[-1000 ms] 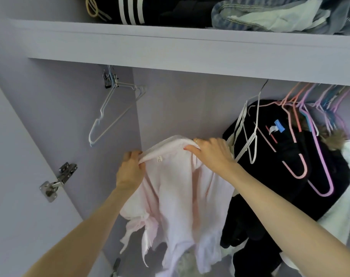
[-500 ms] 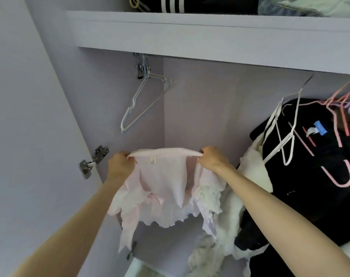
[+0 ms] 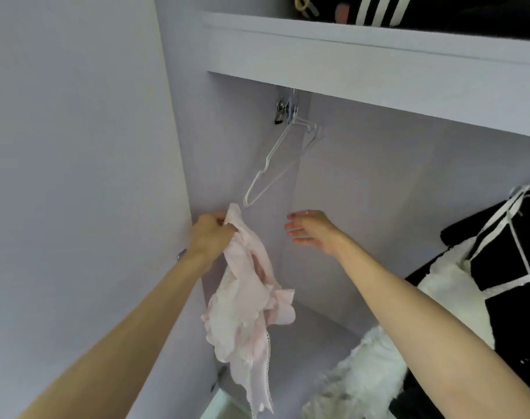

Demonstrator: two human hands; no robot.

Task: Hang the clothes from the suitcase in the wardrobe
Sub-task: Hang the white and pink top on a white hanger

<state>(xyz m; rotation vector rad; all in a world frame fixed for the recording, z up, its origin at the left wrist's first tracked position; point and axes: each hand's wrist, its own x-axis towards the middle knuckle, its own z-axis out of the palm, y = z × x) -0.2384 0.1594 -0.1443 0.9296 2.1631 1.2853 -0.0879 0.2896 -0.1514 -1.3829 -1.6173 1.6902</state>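
A pale pink ruffled garment hangs limp from my left hand, which grips its top edge near the wardrobe's left wall. My right hand is open, fingers straight, empty, a little to the right of the garment. Above both hands an empty white wire hanger hangs tilted from the rail's left end, beside several metal clips. The hanger's lower tip is just above the garment's top. No suitcase is in view.
The open wardrobe door fills the left. A lilac shelf runs across the top with a black striped garment on it. Black clothes with white hangers and a white fluffy item hang at the right.
My right hand has let go of the pink garment and opened; the garment now droops from my left hand alone. The view has swung left toward the empty hanger.
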